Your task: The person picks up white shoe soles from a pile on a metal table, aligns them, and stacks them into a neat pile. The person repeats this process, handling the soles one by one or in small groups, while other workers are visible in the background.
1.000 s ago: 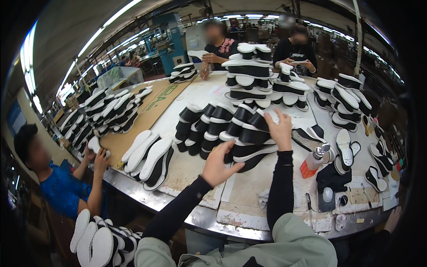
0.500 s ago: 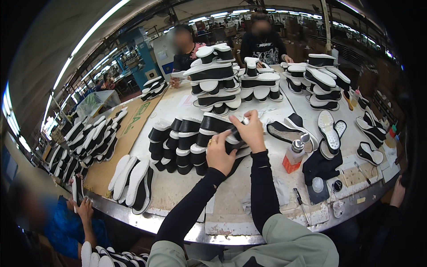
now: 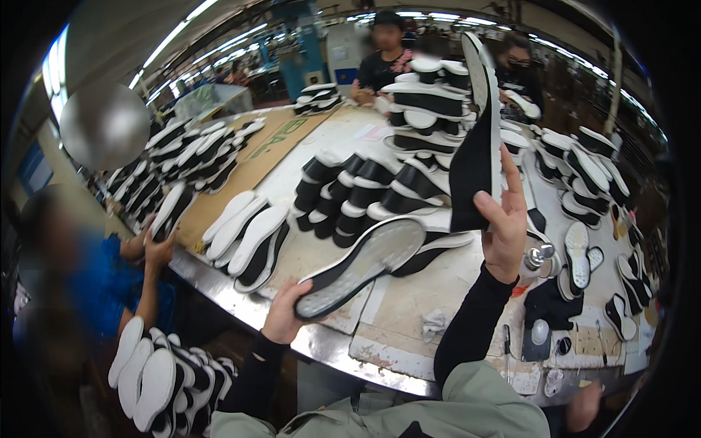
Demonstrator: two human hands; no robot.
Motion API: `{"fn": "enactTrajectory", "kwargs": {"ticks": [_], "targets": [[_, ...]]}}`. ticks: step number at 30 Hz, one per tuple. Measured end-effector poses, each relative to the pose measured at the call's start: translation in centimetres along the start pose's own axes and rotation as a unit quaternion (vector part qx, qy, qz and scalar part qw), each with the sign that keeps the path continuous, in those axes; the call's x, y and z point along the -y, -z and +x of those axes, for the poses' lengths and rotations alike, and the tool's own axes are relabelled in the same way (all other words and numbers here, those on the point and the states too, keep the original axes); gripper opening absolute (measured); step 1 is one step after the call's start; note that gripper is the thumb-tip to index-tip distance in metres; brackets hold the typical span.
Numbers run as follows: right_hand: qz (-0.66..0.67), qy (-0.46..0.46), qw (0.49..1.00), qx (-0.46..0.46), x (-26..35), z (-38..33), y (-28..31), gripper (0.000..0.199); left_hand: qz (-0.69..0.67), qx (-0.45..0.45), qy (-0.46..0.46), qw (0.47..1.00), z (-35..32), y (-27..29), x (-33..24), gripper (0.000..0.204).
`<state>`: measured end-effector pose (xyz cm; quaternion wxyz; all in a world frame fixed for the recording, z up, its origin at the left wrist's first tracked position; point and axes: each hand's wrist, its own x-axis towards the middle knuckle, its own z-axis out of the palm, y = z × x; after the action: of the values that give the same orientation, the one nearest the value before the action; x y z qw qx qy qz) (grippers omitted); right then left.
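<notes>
My left hand [image 3: 286, 312] grips one end of a wedge-shaped shoe sole [image 3: 359, 266]. That sole lies tilted above the table edge, its pale inner face up and its black side wall toward me. Raised to the right, my right hand [image 3: 508, 226] is closed around the thick black end of a second sole [image 3: 473, 164], which stands nearly upright with its thumb on the black side. Behind them, black-and-white soles [image 3: 350, 193] stand in stacked rows on the table. Part of the tall pile at the back is hidden by the upright sole.
Loose soles [image 3: 252, 237] lie at the table's left edge; more are piled below [image 3: 157, 379]. A pump bottle [image 3: 540, 257], dark cloth [image 3: 553, 303] and pen [image 3: 507, 347] lie right. A co-worker in blue [image 3: 95, 270] handles a sole at left; two people stand across the table.
Both hands were together at the stacked rows; now they are apart, each with a sole. The left came toward the near edge, the right rose. The view has swung left.
</notes>
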<state>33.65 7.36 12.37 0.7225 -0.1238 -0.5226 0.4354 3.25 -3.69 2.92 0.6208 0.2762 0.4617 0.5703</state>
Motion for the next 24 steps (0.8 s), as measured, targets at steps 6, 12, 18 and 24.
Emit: {"fn": "enactTrajectory", "kwargs": {"ticks": [6, 12, 18, 24], "targets": [[-0.058, -0.143, 0.943, 0.295, -6.5, -0.6, -4.6, 0.071, -0.118, -0.006, 0.201, 0.972, -3.8, 14.2, 3.9, 0.062], [-0.141, -0.179, 0.822, 0.522, -14.6, -4.5, -9.8, 0.069, -0.053, -0.098, 0.059, 0.992, -6.2, 10.8, 3.8, 0.104], [-0.177, -0.170, 0.781, 0.574, -19.5, -6.2, -9.3, 0.067, -0.041, -0.109, 0.024, 0.993, -6.3, 11.1, 4.6, 0.093], [-0.149, -0.149, 0.769, 0.603, -19.8, -6.7, -9.7, 0.062, 0.016, -0.195, -0.075, 0.978, -6.8, 9.4, 4.2, 0.050]]}}
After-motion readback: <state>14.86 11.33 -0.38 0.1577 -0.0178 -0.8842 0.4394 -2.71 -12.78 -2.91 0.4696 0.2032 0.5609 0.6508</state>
